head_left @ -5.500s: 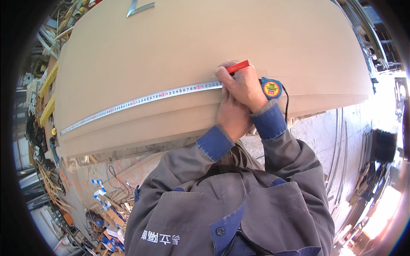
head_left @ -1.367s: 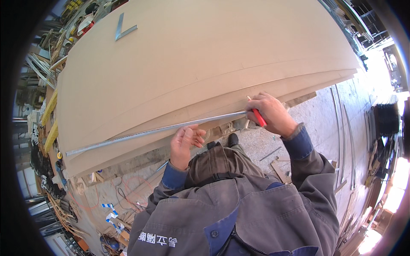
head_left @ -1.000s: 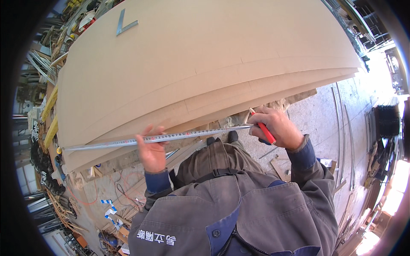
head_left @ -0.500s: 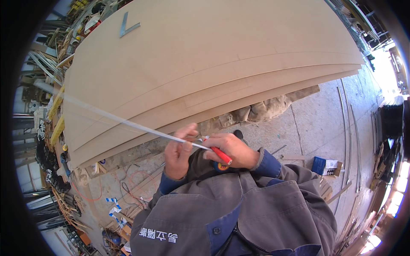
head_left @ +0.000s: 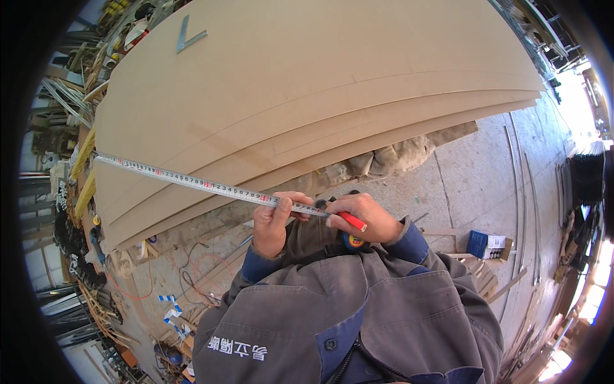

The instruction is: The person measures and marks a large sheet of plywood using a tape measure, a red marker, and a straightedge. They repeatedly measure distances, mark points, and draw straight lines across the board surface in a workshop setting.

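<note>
A steel tape measure blade (head_left: 185, 180) stretches from my hands up and left, across the near left corner of the large brown board (head_left: 332, 57). Its far end lies by the board's left edge. My left hand (head_left: 274, 224) pinches the blade between thumb and fingers. My right hand (head_left: 371, 217) is closed at the blade's near end, with a red stick-like tool (head_left: 353, 221) sticking out of it; what kind it is I cannot make out. Below that hand shows the round blue and yellow tape case (head_left: 354, 241), partly hidden.
Several brown boards are stacked in front of me, their near edges stepped. A metal square (head_left: 187, 37) lies on top, far left. A blue and white carton (head_left: 487, 246) stands on the concrete floor (head_left: 422, 189) at right, near long metal rods (head_left: 515, 192). Cables and scraps lie at left.
The blurred, swinging tape blade has come down toward the board and is now still and readable. My left hand has closed on it. My right hand has shifted slightly right.
</note>
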{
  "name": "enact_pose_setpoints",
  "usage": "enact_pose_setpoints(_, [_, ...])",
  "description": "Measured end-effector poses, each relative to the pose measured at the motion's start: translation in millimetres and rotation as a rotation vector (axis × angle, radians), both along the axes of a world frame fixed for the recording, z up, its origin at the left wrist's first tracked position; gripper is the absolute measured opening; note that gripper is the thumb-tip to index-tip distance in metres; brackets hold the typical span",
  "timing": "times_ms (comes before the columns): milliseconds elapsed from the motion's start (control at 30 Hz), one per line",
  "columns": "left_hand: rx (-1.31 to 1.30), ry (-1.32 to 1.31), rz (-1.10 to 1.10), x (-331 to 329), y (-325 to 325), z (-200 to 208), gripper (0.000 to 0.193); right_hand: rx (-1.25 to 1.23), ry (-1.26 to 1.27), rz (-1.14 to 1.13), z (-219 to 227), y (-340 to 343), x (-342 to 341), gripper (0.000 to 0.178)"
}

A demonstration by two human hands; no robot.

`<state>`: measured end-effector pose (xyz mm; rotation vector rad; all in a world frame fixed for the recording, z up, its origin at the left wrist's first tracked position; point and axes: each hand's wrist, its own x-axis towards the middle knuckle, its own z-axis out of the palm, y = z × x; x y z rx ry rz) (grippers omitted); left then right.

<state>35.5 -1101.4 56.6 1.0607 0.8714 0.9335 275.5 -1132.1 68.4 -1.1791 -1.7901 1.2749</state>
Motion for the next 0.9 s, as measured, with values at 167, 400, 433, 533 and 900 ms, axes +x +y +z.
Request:
enact_pose_setpoints(167, [-0.025,0.018,0.01,-2.9,2.5,0.0,0.039,-0.019,-0.017,0.011,-1.9,1.8,1.6,0.023])
enact_pose_setpoints(400, [-0.002,0.073,0.044,-4.0,2.4,-4.6,0.047,-0.044,-0.021,0.02,-5.8,5.2,1.7,0.023])
enact_pose_setpoints(433, [-0.004,0.076,0.046,-4.2,2.2,-4.5,0.047,-0.043,-0.02,0.02,-6.2,5.2,1.4,0.023])
enact_pose_setpoints(533, [-0.004,0.078,0.045,-4.7,2.9,-5.2,0.047,-0.048,-0.017,0.02,-4.9,5.9,0.8,0.024])
enact_pose_setpoints(900, [0.002,0.098,0.048,-8.1,8.6,-7.9,0.047,-0.056,-0.038,0.022,-8.1,9.6,-2.0,0.024])
